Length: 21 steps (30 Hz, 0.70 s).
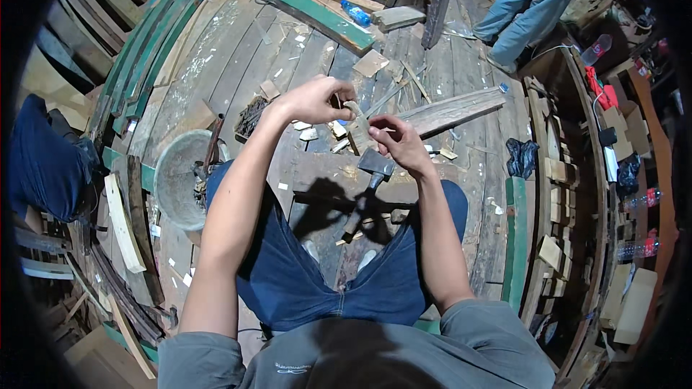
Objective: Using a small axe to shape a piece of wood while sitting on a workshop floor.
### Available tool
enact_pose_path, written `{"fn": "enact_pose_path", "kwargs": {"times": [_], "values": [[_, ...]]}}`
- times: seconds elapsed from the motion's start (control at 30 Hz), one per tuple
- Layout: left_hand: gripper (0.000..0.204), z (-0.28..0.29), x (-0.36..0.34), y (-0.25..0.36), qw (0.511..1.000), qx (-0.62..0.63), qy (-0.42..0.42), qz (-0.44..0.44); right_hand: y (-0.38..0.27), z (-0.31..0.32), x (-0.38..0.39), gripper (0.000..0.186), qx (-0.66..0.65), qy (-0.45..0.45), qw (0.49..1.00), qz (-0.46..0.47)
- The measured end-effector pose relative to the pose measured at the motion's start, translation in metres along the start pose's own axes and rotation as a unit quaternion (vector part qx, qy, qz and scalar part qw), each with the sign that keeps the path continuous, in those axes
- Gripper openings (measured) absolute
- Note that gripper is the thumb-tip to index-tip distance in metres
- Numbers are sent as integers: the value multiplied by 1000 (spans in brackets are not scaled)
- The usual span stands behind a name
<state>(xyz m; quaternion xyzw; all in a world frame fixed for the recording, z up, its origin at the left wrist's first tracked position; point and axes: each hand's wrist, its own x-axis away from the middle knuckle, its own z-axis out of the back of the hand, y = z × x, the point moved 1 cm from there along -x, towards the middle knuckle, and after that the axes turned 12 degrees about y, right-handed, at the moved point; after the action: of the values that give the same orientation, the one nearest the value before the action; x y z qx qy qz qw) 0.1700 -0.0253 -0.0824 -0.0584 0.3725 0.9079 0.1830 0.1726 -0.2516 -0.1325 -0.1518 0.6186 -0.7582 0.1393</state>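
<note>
Above the wooden block between my knees, my left hand [317, 99] is closed in a pinch, its fingertips on the upper end of a small thin piece of wood [357, 128]. My right hand [401, 144] has curled fingers, with thumb and forefinger pinched at the side of the same piece. Just below the right hand lies a hatchet [376, 163], its dark metal head away from me and its handle pointing back toward my lap. Pale wood chips [308, 134] are scattered beyond my left wrist.
A grey basin [180, 180] stands by my left knee. Beyond my right hand lies a weathered beam [461, 112]. Green-painted timber [306, 11] crosses the far floor. A person in light blue trousers [530, 11] is at far right; another in dark blue [47, 158] is at left.
</note>
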Motion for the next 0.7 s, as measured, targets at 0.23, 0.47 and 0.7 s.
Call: {"fn": "enact_pose_path", "kwargs": {"times": [0.23, 0.47, 0.7], "values": [[31, -2, 1, 7, 998, 64, -19, -7, 3, -10, 0, 23, 45, 15, 996, 74], [46, 3, -1, 15, 992, 123, -40, 12, 8, -8, -1, 30, 53, 45, 996, 63], [57, -3, -6, 6, 979, 205, -18, 5, -8, -8, 0, 26, 100, 104, 983, 116]]}}
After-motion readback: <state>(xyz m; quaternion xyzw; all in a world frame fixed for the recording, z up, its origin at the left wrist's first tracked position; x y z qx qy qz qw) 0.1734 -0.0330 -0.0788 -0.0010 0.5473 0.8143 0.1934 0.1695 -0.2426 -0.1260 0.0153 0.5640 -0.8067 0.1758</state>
